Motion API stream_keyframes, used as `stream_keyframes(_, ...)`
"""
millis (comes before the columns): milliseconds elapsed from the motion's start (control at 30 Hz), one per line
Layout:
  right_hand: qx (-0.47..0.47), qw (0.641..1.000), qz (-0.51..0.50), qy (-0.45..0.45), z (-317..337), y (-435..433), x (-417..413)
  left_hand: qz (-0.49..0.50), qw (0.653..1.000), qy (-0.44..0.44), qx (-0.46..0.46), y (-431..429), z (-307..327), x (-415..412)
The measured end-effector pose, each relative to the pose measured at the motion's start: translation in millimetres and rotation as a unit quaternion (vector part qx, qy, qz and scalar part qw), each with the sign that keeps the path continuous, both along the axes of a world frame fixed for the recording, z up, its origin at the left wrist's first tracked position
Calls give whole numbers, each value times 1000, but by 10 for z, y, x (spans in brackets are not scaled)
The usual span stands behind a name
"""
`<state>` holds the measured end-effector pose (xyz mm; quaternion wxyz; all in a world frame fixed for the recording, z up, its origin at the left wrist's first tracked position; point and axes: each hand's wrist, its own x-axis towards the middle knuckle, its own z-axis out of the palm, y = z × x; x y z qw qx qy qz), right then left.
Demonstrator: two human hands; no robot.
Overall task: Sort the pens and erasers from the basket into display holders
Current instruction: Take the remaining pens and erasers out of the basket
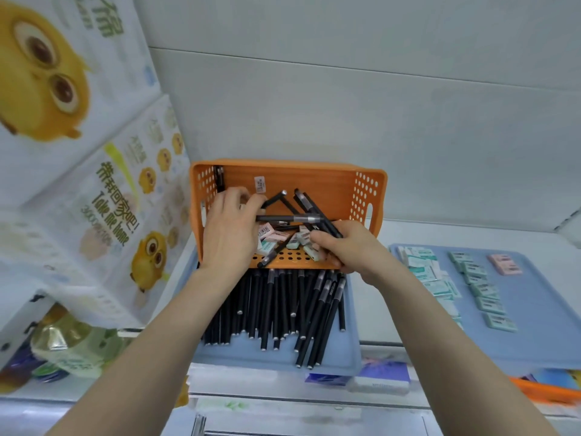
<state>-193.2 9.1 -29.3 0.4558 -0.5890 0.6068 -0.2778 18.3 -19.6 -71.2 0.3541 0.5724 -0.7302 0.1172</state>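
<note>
Orange basket [364, 190] sits centre frame, tipped toward the camera, with its front edge resting over the far end of the left blue tray [349, 350].

Both hands are in the basket. Left hand [231, 228] has its fingers curled over the ends of the loose pens [301, 219] at the left side and looks clamped on at least one. Right hand [349, 247], at the lower right corner of the basket, has its fingers wrapped round the other ends of a few crossed pens.

Basket erasers [297, 240], mint and pink, lie on the basket floor under the pens, between the two hands.

Already sorted:
- Sorted pens [276, 309] lie on the left tray, mostly parallel, a few skewed at the right.
- Sorted erasers [481, 291] sit in columns on the right blue tray [534, 309], with pink erasers [504, 264] at its far end.

Judgement: task is mostly done and the basket is nearly empty.

Handling:
- Pens are light, stiff and smooth-barrelled, so they will likely roll and slide. They are crossed, so pulling one drags the others. Best to grip mid-barrel, bundle them parallel, then lay them down along the row.
- Erasers are small, light and paper-sleeved, probably grippy. Pinch across the short sides, one or two at a time.

Tissue packs [94, 184] are stacked at the left of the frame.
</note>
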Motion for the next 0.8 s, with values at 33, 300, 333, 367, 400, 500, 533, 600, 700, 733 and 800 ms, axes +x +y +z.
stream_keyframes(33, 13, 999, -4, -41, 14, 27, -11, -19, 1000, -10, 6, 19, 2, -9)
stream_keyframes(300, 51, 983, -26, -176, 52, 108, -146, -77, 988, -131, -10, 195, 105, -61)
stream_keyframes(333, 47, 982, -19, -183, 52, 121, -155, -80, 986, -148, -16, 227, 118, -69)
stream_keyframes(367, 42, 982, -8, -184, 55, 137, -157, -87, 983, -160, -20, 254, 125, -86)
stream_keyframes(400, 37, 983, 6, -179, 56, 154, -151, -97, 981, -167, -22, 281, 131, -111)
stream_keyframes(500, 12, 990, 21, -138, 44, 198, -141, -132, 975, -178, -20, 329, 119, -208)
stream_keyframes(533, 4, 992, 9, -129, 31, 199, -142, -140, 974, -178, -22, 332, 109, -223)
stream_keyframes(600, -7, 990, -36, -136, -1, 194, -163, -134, 975, -174, -32, 337, 83, -224)
stream_keyframes(700, -14, 979, -113, -172, -38, 212, -235, -36, 993, -106, -27, 428, 94, -204)
stream_keyframes(733, -12, 974, -126, -190, -52, 226, -256, 4, 999, -44, -6, 476, 93, -202)
stream_keyframes(800, -3, 963, -142, -229, -84, 251, -278, 45, 990, 115, 61, 578, 99, -220)
